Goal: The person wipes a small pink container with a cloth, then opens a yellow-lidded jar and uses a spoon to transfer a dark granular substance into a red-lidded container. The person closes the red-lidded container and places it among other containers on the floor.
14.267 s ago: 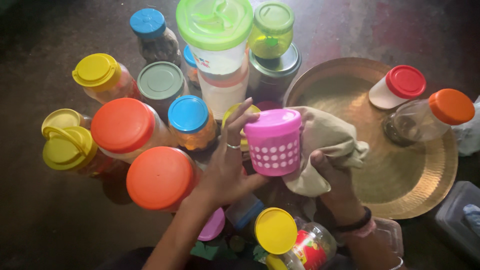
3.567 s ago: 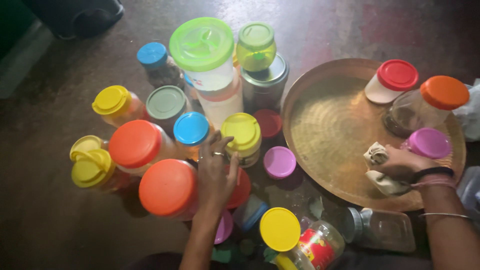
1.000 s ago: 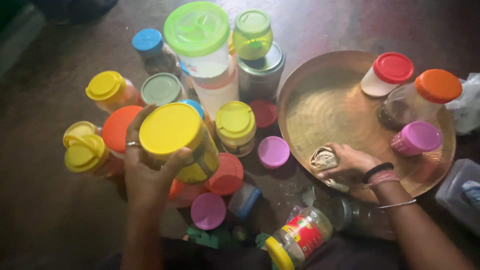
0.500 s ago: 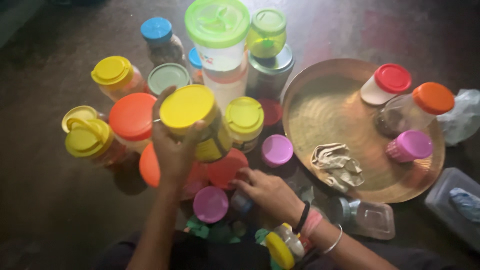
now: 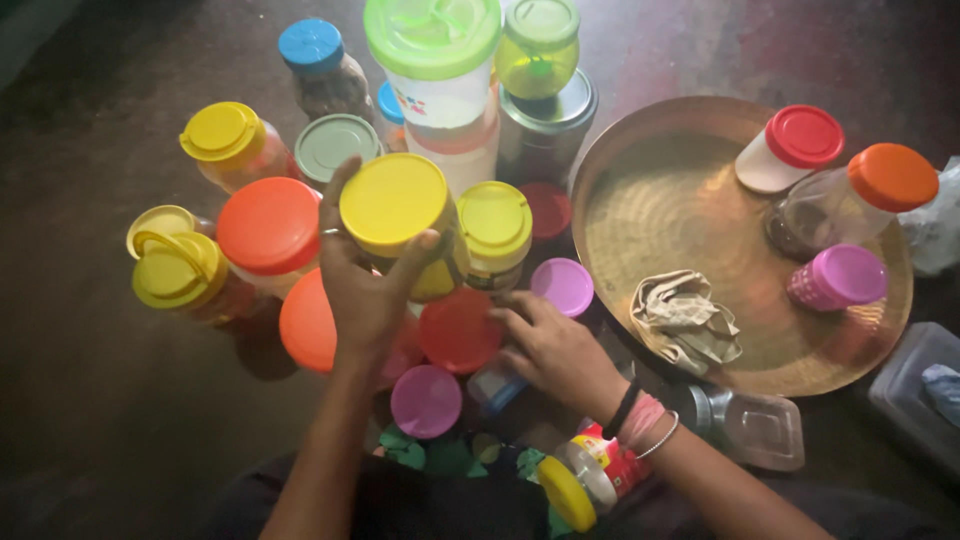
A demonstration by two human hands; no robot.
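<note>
Yellow-lidded jar (image 5: 398, 225) is in your left hand (image 5: 365, 290), lifted above the cluster of jars on the floor (image 5: 90, 420); fingers wrap its side from below, thumb (image 5: 415, 255) on the right edge just under the lid. Your right hand (image 5: 550, 345) is low in the cluster, fingers spread on the red lid (image 5: 460, 330) of a jar standing just under the lifted one; whether it grips that lid or only rests on it, can't tell. Just beside that hand: a pink-lidded jar (image 5: 563, 285) above it, a magenta lid (image 5: 427, 400) to its left, a small blue-capped container (image 5: 495, 385) partly under the palm. Left of the lifted jar: two orange-lidded jars (image 5: 268, 225), then yellow-lidded ones (image 5: 180, 270). Behind it: a smaller yellow-lidded jar (image 5: 495, 225), a tall container with a green lid (image 5: 432, 35), a steel tin (image 5: 548, 125). To the right, a round brass tray (image 5: 650, 210) holds a crumpled cloth (image 5: 688, 318), lying loose, a pink dotted cup (image 5: 838, 278), a red-capped white jar (image 5: 790, 148) and an orange-capped clear jar (image 5: 860, 195). A jar with a red label (image 5: 595, 470) lies on its side by your right wrist.
</note>
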